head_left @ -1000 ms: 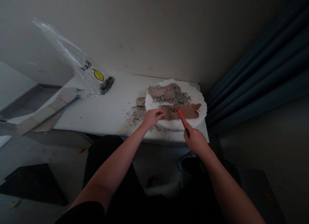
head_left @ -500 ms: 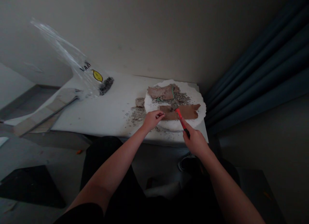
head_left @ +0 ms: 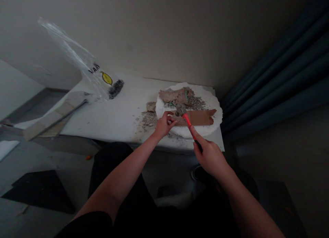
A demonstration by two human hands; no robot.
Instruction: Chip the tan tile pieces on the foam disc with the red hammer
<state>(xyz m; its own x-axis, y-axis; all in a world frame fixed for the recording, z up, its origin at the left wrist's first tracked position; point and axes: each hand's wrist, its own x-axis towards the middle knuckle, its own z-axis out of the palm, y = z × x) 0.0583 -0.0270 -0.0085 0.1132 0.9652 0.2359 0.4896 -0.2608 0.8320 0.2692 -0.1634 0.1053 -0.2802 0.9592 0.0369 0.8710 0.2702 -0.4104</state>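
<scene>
My right hand (head_left: 212,155) is wrapped round the red and black handle of a hammer (head_left: 188,121). The hammer's grey head is over the left part of a brown cardboard strip (head_left: 202,117), close to its surface. At the strip's left end, my left hand (head_left: 163,125) grips the cardboard between curled fingers and thumb. The strip lies on a round white board (head_left: 217,116) with a ragged edge. Behind it on the board are a crumpled brown piece (head_left: 173,96) and grey crumbled bits (head_left: 196,102).
The board rests on a white table (head_left: 123,118). Grey rubble (head_left: 149,120) lies left of the board. Further left stand a clear plastic bag (head_left: 89,70) with dark contents and a cardboard piece (head_left: 56,114). A dark curtain (head_left: 277,70) hangs at the right.
The hammer head has shifted left along the strip, towards my left hand. My left fingers have spread somewhat at the strip's end. The whole view has shifted slightly.
</scene>
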